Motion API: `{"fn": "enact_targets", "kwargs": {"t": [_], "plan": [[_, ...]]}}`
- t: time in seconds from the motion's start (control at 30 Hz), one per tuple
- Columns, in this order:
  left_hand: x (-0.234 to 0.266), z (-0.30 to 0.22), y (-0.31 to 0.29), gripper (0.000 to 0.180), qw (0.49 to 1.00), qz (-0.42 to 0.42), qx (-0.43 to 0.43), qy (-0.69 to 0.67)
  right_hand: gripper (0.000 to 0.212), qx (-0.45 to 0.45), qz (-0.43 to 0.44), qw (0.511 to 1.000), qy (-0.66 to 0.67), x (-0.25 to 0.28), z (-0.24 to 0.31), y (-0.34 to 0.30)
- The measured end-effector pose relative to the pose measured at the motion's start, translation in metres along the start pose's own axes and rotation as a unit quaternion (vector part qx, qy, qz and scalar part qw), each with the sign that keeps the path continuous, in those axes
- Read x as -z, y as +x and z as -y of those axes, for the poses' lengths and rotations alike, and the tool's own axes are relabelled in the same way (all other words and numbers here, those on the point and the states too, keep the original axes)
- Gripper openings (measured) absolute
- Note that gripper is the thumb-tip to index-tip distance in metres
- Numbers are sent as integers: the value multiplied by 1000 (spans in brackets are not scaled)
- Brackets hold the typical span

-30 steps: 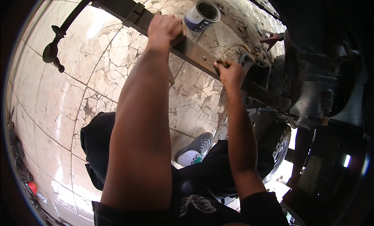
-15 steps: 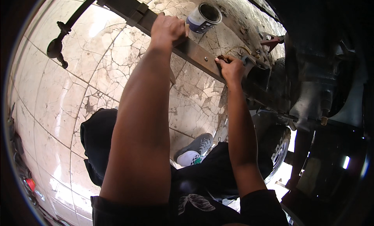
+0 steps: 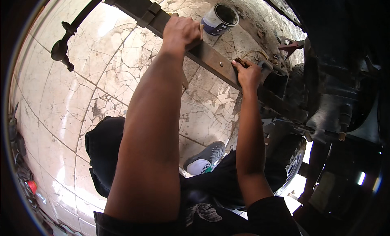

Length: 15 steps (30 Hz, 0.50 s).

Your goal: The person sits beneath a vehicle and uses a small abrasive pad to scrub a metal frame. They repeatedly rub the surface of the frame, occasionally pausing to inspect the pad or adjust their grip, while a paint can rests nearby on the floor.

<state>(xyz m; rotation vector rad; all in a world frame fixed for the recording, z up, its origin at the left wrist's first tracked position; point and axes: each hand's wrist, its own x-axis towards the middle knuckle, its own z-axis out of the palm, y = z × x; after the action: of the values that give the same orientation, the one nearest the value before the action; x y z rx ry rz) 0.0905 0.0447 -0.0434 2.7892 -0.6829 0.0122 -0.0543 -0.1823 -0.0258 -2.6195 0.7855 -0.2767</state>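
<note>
A long dark metal bar, looking like a leaf spring (image 3: 213,57), slants across the upper middle, with a band clamp (image 3: 148,15) around it and a small round bolt head (image 3: 221,64) on its face. My left hand (image 3: 183,32) is closed over the bar below the clamp; a tan edge shows beside its knuckles, too little to name. Farther along to the right, my right hand (image 3: 249,75) pinches a small folded brown piece (image 3: 240,62) against the bar near the bolt head. The fingers partly hide that piece.
An open paint can (image 3: 221,19) stands on cracked floor tiles (image 3: 109,81) beyond the bar. A rod with a ball joint (image 3: 59,51) hangs at left. Dark vehicle underbody parts (image 3: 333,97) and a tyre (image 3: 294,154) crowd the right, by a red stand (image 3: 290,46).
The whole view has shifted, so the bar, can and both hands sit slightly farther right and lower. Both hands keep about the same places along the bar.
</note>
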Motion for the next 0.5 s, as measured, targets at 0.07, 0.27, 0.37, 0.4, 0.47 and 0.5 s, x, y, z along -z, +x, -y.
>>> {"fn": "enact_targets", "kwargs": {"t": [0.07, 0.27, 0.37, 0.4, 0.47, 0.5], "plan": [[2, 3, 4, 32, 999, 41, 8, 6, 29, 11, 12, 1000, 2, -3, -5, -10], [2, 6, 3, 30, 999, 17, 0, 42, 27, 27, 18, 999, 27, -4, -4, -24], [7, -4, -2, 29, 999, 8, 0, 36, 25, 47, 15, 999, 5, 3, 2, -7], [8, -3, -2, 29, 999, 9, -3, 31, 25, 45, 21, 999, 4, 4, 4, -8], [9, 2, -3, 29, 1000, 10, -3, 22, 24, 34, 30, 999, 9, -1, -1, -14], [6, 5, -2, 32, 1000, -8, -1, 9, 24, 34, 33, 999, 19, 0, -4, -23]]}}
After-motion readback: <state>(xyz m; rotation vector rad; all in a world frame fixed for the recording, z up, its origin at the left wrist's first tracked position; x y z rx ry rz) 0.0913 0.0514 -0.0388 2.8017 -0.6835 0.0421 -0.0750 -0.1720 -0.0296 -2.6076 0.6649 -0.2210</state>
